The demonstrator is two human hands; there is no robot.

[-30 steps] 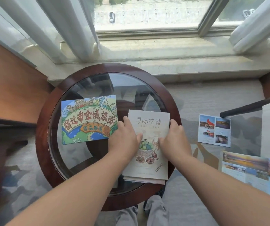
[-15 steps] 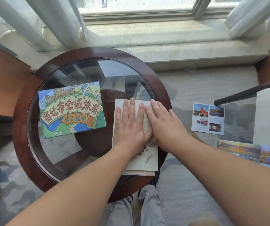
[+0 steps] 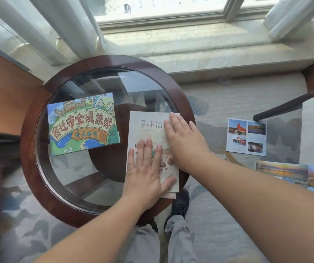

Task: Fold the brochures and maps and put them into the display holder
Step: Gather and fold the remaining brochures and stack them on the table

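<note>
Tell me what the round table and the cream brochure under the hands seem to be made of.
Round dark-red table: wood rim, glossy varnish by its sheen; clear glass centre, since its base shows through. Cream folded brochure: probably thin matte paper; layered sheet edges show at its near end.

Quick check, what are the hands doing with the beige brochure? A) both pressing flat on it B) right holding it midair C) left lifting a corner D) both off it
A: the left hand and right hand both lie flat, fingers straight, on the beige brochure on the table.
</note>
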